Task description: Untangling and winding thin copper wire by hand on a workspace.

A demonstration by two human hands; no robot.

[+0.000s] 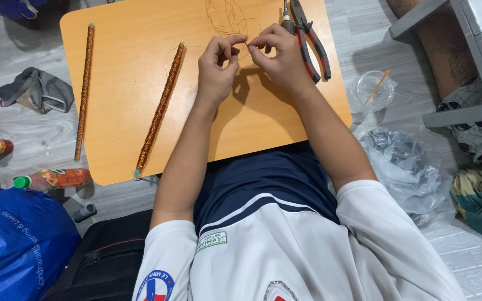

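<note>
My left hand (217, 67) and my right hand (279, 56) meet over the orange table (124, 61), fingertips pinched together on a thin copper wire (230, 19) whose loose tangle lies just beyond them. Two long rods wound with copper wire lie on the table: one (160, 108) just left of my left hand, the other (83, 89) near the table's left edge. Red-handled pliers (311, 42) rest right beside my right hand, partly hidden by it.
On the floor to the left lie a grey cloth (37, 89), a plastic bottle (51, 178) and a blue bag (15, 245). To the right are a clear plastic cup (372, 89), a crumpled plastic bag (405, 161) and another person's leg (444, 47) by a grey bench.
</note>
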